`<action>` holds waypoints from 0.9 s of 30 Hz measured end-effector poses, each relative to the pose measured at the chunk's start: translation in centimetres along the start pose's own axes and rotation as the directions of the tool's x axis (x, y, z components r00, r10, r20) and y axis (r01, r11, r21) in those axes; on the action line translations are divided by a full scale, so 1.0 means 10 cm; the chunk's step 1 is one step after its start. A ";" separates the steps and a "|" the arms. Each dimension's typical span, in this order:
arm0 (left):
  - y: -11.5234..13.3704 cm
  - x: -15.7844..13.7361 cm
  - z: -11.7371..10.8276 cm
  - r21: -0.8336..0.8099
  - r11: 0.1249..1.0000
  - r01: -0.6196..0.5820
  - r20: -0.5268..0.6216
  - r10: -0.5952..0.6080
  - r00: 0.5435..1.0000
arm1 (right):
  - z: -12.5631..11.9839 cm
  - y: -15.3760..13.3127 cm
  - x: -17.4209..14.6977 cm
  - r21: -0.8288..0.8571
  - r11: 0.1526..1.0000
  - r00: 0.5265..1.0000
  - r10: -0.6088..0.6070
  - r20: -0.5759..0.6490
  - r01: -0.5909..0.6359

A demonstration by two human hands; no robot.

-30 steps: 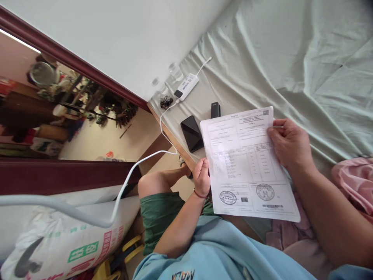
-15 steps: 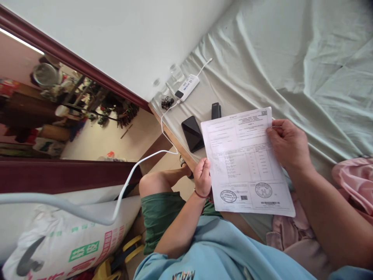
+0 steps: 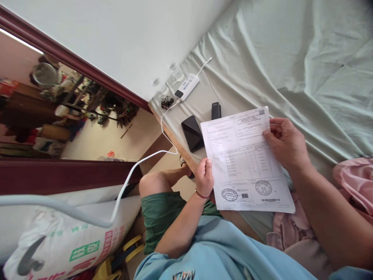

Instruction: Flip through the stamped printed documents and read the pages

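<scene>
Both hands hold the printed sheet [image 3: 244,161] flat above the bed edge: left hand [image 3: 204,178] pinches its left side, right hand [image 3: 287,142] its far right corner. It seems only being read, no folding begun.

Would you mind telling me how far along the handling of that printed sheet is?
Done: the sheet is lifted off the bed. In hand: the left hand pinches its near edge and the right hand its far edge, print facing up. Left: it is not yet laid down; the phone lies untouched.
</scene>
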State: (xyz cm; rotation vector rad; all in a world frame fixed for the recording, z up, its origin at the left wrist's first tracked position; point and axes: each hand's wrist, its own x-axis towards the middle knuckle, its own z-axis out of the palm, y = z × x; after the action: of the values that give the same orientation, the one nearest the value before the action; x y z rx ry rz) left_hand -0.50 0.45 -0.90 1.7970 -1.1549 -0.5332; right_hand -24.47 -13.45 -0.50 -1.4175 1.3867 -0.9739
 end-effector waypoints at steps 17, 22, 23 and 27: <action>0.00 0.02 0.00 0.089 0.995 -0.053 0.013 0.052 0.999 | -0.03 -0.01 -0.02 -0.561 0.772 0.942 -0.332 0.047 0.300; 0.02 0.00 0.00 0.070 0.995 -0.074 0.016 0.073 0.997 | -0.06 -0.02 0.02 -0.511 0.832 0.971 -0.238 0.024 0.217; 0.02 -0.01 -0.01 0.064 0.995 -0.079 0.010 0.079 0.997 | -0.06 -0.03 0.03 -0.474 0.860 0.979 -0.203 0.021 0.188; 0.01 -0.07 -0.07 0.029 0.996 -0.084 -0.039 0.085 0.996 | -0.06 -0.06 0.05 -0.105 0.994 1.000 -0.018 0.026 0.021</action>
State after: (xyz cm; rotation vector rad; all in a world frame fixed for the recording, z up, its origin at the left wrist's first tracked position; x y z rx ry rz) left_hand -0.36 1.34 -0.50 1.7662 -1.2099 -0.4318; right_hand -24.87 -13.99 0.26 -1.5182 1.4259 -0.9041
